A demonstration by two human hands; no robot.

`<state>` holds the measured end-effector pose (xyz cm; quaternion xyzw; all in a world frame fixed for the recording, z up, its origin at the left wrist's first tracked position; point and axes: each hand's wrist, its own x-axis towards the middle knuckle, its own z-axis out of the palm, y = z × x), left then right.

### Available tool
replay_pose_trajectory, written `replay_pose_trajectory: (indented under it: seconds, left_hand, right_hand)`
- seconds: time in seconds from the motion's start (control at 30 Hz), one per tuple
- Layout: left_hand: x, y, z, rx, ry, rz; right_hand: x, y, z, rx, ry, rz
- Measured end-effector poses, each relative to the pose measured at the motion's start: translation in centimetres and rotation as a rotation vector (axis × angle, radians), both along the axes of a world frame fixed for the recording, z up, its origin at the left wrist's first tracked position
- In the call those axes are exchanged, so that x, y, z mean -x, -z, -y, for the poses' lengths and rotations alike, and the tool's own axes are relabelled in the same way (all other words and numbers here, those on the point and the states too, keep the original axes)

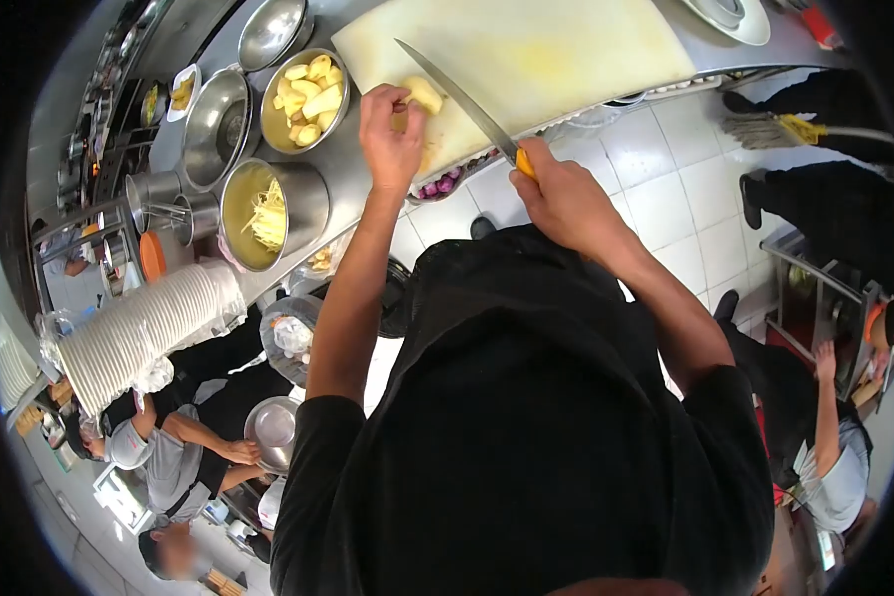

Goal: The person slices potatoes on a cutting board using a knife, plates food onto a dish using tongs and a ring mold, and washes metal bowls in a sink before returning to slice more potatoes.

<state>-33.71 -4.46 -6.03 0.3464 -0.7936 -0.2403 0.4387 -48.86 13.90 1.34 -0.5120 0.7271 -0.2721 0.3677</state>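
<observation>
My left hand (392, 137) is closed, its fingertips on a pale peeled potato (424, 95) at the left part of a large white cutting board (596, 45). Gripped by its yellow handle in my right hand (574, 199) is a kitchen knife (459, 95). Its blade slants up and left over the board, just right of the potato, the tip pointing away from me. Left of the board, a steel bowl (270, 134) holds peeled potato pieces (313, 96). Nearer me, a steel pot (310, 207) contains thin pale strips (267, 217).
More steel bowls (209, 164) stand at the left. A plastic-wrapped stack of white dishes (149, 328) lies along the counter. Purple onions (442, 185) sit below the board's edge. Co-workers stand at lower left and right, one holding a metal bowl (271, 432).
</observation>
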Motion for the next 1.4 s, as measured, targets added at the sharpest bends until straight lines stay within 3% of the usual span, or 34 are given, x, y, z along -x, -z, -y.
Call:
replay_pose_trajectory:
  seconds: [0.3,1.4]
  left_hand:
    - [0.2,-0.1,0.9,0.141,-0.012,0.093]
    - [1.0,0.8,1.1,0.174,-0.067,0.006]
  right_hand:
    - [-0.5,-0.8,0.5,-0.083,-0.024,-0.058]
    - [-1.2,-2.5,2.1,-0.041,-0.045,-0.143]
